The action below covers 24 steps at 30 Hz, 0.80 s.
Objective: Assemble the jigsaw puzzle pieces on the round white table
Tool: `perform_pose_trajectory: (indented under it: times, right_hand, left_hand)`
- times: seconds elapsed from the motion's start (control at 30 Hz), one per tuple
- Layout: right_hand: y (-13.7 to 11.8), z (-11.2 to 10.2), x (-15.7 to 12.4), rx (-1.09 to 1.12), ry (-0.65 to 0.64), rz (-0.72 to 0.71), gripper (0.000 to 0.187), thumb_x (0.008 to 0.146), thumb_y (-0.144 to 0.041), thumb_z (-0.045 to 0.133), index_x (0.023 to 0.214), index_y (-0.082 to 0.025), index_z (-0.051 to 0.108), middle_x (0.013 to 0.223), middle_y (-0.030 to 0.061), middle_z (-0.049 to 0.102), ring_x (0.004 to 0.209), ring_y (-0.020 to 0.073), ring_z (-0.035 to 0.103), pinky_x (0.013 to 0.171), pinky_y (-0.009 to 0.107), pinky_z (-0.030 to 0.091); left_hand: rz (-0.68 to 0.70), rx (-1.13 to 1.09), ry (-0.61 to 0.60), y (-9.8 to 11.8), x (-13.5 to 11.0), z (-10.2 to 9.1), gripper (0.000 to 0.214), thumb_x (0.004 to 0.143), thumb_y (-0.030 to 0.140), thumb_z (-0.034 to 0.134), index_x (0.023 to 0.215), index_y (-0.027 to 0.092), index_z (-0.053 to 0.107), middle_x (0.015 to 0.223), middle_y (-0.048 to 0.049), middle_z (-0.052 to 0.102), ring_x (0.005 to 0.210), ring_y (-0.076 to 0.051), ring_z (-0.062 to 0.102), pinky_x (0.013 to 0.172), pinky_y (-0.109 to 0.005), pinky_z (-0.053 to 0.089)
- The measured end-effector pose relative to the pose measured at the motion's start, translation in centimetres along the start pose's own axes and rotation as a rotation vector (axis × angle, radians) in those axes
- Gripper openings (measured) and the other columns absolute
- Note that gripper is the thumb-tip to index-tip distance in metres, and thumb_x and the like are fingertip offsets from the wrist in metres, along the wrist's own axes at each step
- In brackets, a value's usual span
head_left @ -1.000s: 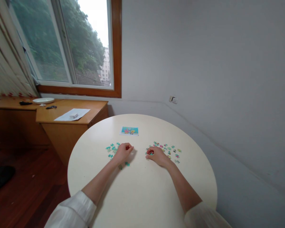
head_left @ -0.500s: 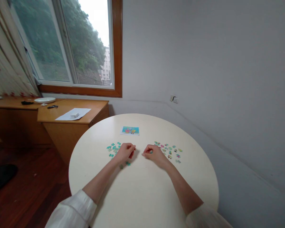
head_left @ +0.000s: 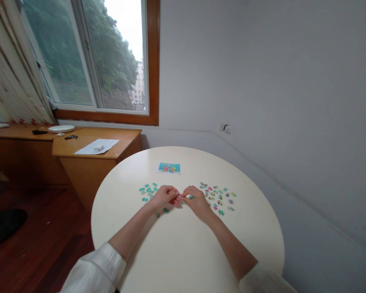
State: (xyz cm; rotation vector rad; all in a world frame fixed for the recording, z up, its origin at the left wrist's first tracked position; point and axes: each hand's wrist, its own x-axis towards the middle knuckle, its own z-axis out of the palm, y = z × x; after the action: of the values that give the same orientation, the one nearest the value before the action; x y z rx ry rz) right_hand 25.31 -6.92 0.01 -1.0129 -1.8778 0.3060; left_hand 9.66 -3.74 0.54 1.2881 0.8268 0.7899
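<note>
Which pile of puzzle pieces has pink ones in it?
The pile on the right: it mixes pink, green and teal pieces. The pile on the left looks all teal.

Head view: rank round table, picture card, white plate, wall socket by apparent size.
1. round table: largest by far.
2-3. picture card and white plate: look about alike; the plate sits farther from the camera, so no ranking.
4. wall socket: smallest.

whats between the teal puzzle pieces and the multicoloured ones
In the head view, the left hand and right hand sit between the teal pieces and the multicoloured pieces, fingertips meeting above the white table.
</note>
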Motion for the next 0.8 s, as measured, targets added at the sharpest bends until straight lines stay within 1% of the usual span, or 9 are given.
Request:
perform_pose_trajectory:
  times: [0.17, 0.3, 0.43, 0.57, 0.67, 0.73, 0.8]
  right_hand:
    - [0.2, 0.1, -0.1, -0.014, -0.026, -0.023, 0.009, 0.074, -0.016, 0.058, 0.066, -0.020, 0.061, 0.069, 0.0013, 0.060, 0.070, 0.0143, 0.052, 0.067, 0.028, 0.041]
    - [0.5, 0.1, -0.2, -0.028, -0.031, 0.032, 0.012, 0.073, -0.011, 0.055, 0.076, -0.020, 0.063, 0.075, 0.0018, 0.061, 0.075, 0.0143, 0.054, 0.070, 0.028, 0.042]
    - [1.0, -0.1, -0.2, -0.041, -0.004, 0.107, 0.018, 0.072, -0.010, 0.051, 0.082, -0.019, 0.063, 0.077, 0.0020, 0.060, 0.073, 0.0135, 0.054, 0.070, 0.028, 0.043]
    - [1.3, -0.5, 0.0, -0.051, 0.041, 0.162, 0.018, 0.071, -0.012, 0.050, 0.082, -0.019, 0.063, 0.077, 0.0027, 0.061, 0.071, 0.0134, 0.054, 0.068, 0.027, 0.043]
    - [1.2, -0.7, 0.1, -0.062, 0.051, 0.205, 0.014, 0.074, -0.019, 0.051, 0.080, -0.018, 0.064, 0.076, 0.0036, 0.061, 0.070, 0.0138, 0.055, 0.067, 0.027, 0.043]
    - [0.9, -0.6, 0.1, -0.075, 0.017, 0.236, 0.015, 0.076, -0.023, 0.051, 0.076, -0.017, 0.064, 0.074, 0.0042, 0.063, 0.070, 0.0144, 0.055, 0.068, 0.027, 0.042]
    - [0.6, -0.5, 0.0, -0.080, -0.051, 0.261, 0.018, 0.077, -0.027, 0.051, 0.072, -0.017, 0.065, 0.072, 0.0044, 0.064, 0.070, 0.0148, 0.055, 0.068, 0.027, 0.041]
  left_hand:
    - [0.056, -0.007, 0.072, 0.1, 0.1, -0.3, 0.014, 0.064, 0.021, 0.063, 0.067, 0.011, 0.054, 0.053, 0.0008, 0.061, 0.047, -0.009, 0.058, 0.057, -0.024, 0.049]
    - [0.103, 0.030, 0.091, -0.1, 0.3, -0.6, 0.012, 0.064, 0.020, 0.064, 0.065, 0.011, 0.056, 0.054, 0.0009, 0.060, 0.051, -0.009, 0.057, 0.059, -0.024, 0.049]
    - [0.146, 0.112, 0.097, -0.4, 0.7, -0.9, 0.011, 0.063, 0.020, 0.064, 0.063, 0.011, 0.059, 0.053, 0.0002, 0.060, 0.052, -0.009, 0.055, 0.058, -0.023, 0.046]
    - [0.172, 0.201, 0.116, -0.5, 0.9, -1.2, 0.007, 0.061, 0.017, 0.063, 0.062, 0.011, 0.060, 0.051, 0.0012, 0.058, 0.047, -0.007, 0.050, 0.052, -0.020, 0.040]
    - [0.200, 0.240, 0.114, -0.4, 0.8, -1.3, 0.005, 0.060, 0.015, 0.063, 0.063, 0.011, 0.060, 0.053, 0.0011, 0.060, 0.049, -0.007, 0.050, 0.053, -0.019, 0.039]
    - [0.218, 0.245, 0.109, -0.2, 0.7, -1.3, 0.007, 0.059, 0.016, 0.064, 0.063, 0.011, 0.060, 0.056, 0.0002, 0.061, 0.053, -0.008, 0.053, 0.055, -0.020, 0.040]
    - [0.238, 0.244, 0.099, -0.2, 0.7, -1.2, 0.010, 0.059, 0.018, 0.065, 0.064, 0.011, 0.059, 0.058, -0.0005, 0.062, 0.055, -0.009, 0.055, 0.056, -0.020, 0.040]
